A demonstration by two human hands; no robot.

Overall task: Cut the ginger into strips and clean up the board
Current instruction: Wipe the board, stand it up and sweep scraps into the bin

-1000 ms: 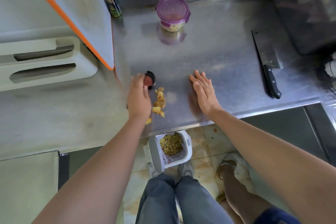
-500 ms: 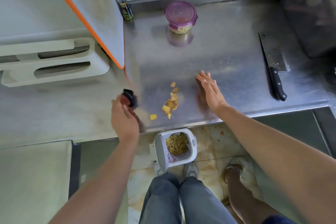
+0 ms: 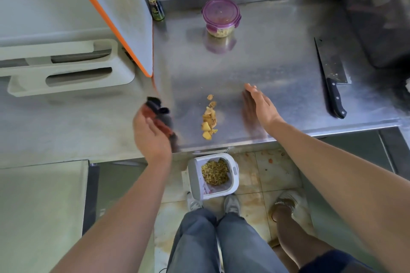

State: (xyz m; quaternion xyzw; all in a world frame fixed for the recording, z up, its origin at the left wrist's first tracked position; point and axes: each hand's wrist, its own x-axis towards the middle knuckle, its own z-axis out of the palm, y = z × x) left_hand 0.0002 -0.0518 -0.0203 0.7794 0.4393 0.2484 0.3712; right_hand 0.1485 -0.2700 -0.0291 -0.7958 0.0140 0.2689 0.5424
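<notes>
A small pile of yellow ginger scraps lies on the steel counter near its front edge. My left hand is left of the pile, at the counter's front corner, and grips a blurred black and red tool. My right hand stands on its edge on the counter right of the scraps, fingers straight, holding nothing. A white cutting board with an orange rim stands tilted at the left. A cleaver with a black handle lies flat at the right.
A purple-lidded container and a dark bottle stand at the back. A white bin with ginger strips inside sits on the floor below the counter edge, by my shoes. Another person's foot is beside it. A dark box fills the back right.
My left hand has pulled left and toward me, away from the scraps, taking the black and red tool with it. The right hand has stayed beside the pile.
</notes>
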